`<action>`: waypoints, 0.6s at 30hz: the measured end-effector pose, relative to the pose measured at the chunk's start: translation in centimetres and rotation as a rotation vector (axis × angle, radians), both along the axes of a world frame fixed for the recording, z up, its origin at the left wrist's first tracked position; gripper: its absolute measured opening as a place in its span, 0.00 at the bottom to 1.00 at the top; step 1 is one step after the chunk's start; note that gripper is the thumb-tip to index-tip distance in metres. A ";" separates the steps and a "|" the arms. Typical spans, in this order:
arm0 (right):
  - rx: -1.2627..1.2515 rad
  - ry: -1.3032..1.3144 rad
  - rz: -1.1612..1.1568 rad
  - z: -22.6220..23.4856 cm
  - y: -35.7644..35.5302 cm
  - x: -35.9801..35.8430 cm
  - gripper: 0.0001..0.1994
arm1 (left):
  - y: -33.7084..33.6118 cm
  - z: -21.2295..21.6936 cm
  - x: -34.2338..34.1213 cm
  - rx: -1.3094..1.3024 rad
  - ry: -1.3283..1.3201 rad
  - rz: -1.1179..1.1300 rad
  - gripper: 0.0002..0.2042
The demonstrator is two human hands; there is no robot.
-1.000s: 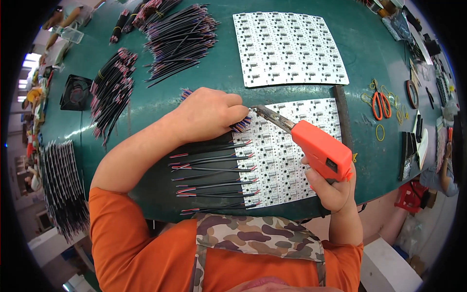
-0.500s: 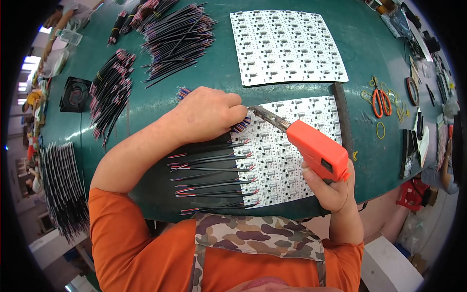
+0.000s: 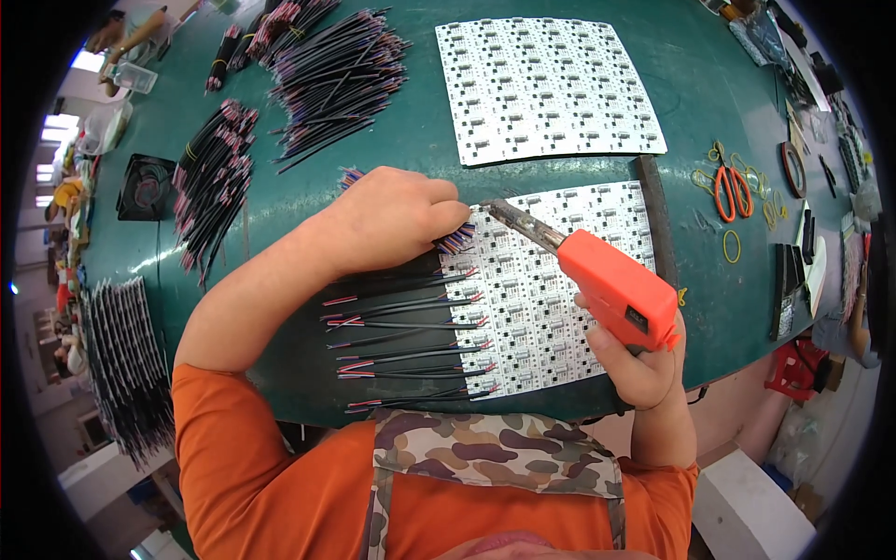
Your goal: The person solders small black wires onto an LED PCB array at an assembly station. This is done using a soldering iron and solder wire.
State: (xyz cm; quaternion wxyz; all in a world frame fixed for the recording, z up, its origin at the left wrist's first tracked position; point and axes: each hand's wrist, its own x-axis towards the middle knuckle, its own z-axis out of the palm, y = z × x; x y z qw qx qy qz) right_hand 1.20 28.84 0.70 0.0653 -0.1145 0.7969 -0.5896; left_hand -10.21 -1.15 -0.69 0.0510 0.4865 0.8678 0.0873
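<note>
My left hand (image 3: 397,219) is closed around a bundle of thin black cables (image 3: 455,241), whose coloured ends stick out on both sides of the fist. My right hand (image 3: 639,373) grips a red soldering gun (image 3: 618,289) by its handle. The gun's metal tip points up and left, just right of my left fingers and over the top left part of a white circuit board panel (image 3: 560,308). Along the panel's left edge lie several black cables (image 3: 406,359), their stripped ends reaching onto the board. My fist hides the middle of the bundle.
A second white panel (image 3: 551,89) lies farther back. Cable piles (image 3: 341,79) cover the far left, beside a black fan (image 3: 146,185). A dark bar (image 3: 659,224) borders the near panel. Orange-handled scissors (image 3: 732,193) and rubber bands (image 3: 731,246) lie at right.
The soldering gun has moved slightly right and down, so its tip stands farther from my left fingers. My left hand has shifted a little left, still holding the cables.
</note>
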 end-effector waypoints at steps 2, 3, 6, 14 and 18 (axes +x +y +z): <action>0.008 0.056 0.008 -0.3 -0.1 0.0 0.17 | -0.1 0.0 -0.3 0.022 -0.011 -0.025 0.14; 0.017 0.111 0.019 -0.4 -0.1 -0.1 0.16 | -0.1 0.0 -0.4 0.035 -0.013 -0.048 0.14; 0.040 0.079 0.033 -0.2 -0.2 -0.1 0.16 | 0.0 0.2 -0.7 0.028 -0.021 -0.078 0.13; 0.113 0.023 0.069 0.4 0.0 0.0 0.16 | 0.5 1.4 -1.3 -0.025 -0.056 -0.136 0.10; 0.078 0.037 0.055 0.2 -0.2 0.2 0.17 | 1.0 2.3 -1.3 -0.110 -0.101 -0.114 0.04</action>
